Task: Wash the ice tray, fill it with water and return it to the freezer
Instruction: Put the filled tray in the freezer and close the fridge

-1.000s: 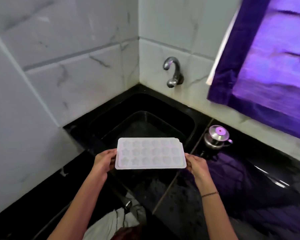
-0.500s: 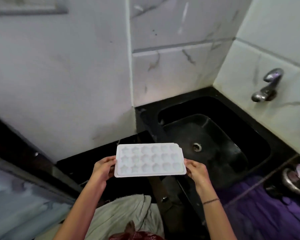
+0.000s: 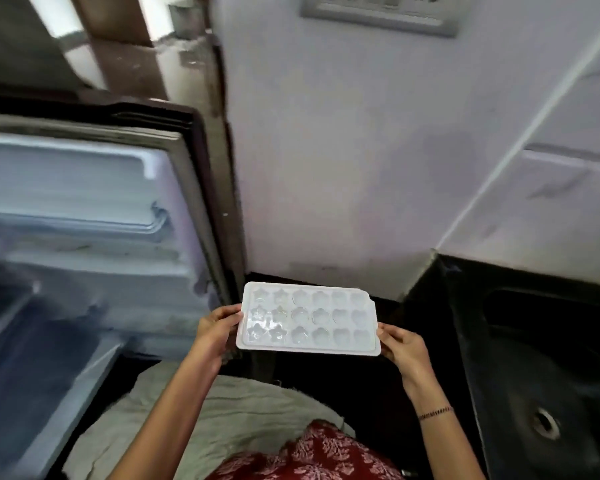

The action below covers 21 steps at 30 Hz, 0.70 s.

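Between the open white-lined freezer (image 3: pixel 84 188) and the black stone sink (image 3: pixel 551 358): a white rectangular plastic ice tray (image 3: pixel 309 318) held level in mid-air.
The left hand (image 3: pixel 219 327) and right hand (image 3: pixel 400 344) each grip 1 short end. Its 18 moulded cells, stars and rounded flowers in 3 rows, look glossy. The plastic seems thin and stiff, probably light but slosh-prone and slick when wet, so the 2 end rims seem the safest hold.

I see open room to the left, into the open refrigerator's (image 3: pixel 84 188) white interior. Its dark gasketed edge (image 3: pixel 219 237) stands just beside the left hand (image 3: pixel 217 329), in the way. The wall (image 3: pixel 343 168) blocks straight ahead of the ice tray (image 3: pixel 309 318), and the black counter's (image 3: pixel 440 306) corner sits near the right hand (image 3: pixel 402 344).
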{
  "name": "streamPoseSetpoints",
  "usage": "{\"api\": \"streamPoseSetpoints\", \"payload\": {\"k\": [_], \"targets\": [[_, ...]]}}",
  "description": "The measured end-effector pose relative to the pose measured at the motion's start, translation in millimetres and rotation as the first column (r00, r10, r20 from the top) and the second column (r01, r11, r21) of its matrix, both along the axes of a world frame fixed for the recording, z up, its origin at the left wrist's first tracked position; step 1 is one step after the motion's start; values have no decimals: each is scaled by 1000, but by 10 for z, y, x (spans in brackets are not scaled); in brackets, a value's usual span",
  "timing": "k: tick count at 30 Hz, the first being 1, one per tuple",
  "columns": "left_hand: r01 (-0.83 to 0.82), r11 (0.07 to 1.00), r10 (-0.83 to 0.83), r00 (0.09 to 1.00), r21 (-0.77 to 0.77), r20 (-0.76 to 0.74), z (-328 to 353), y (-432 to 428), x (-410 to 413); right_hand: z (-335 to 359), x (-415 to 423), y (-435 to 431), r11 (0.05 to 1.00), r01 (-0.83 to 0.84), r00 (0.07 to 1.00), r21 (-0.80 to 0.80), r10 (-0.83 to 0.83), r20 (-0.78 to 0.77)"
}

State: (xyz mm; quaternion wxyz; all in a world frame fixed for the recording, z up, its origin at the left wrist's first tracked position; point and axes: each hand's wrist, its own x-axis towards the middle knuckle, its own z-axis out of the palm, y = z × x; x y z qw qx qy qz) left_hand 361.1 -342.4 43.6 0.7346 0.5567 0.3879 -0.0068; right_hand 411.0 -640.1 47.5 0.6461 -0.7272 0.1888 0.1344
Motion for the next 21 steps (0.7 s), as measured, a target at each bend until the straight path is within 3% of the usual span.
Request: {"api": "streamPoseSetpoints", "payload": {"k": [8, 14, 21], "targets": [[-426, 905, 425, 905, -8, -29, -14, 516, -685, -84, 498, 997, 913, -408, 913, -13, 407, -22], [-649, 761, 649, 759, 19, -52, 58, 635, -1046, -105, 765, 1672, 747, -665, 746, 19, 665, -25], [-839, 543, 839, 540, 33, -68, 78, 575, -1340, -125, 890, 2287, 530, -847, 530, 27, 848, -14]]}}
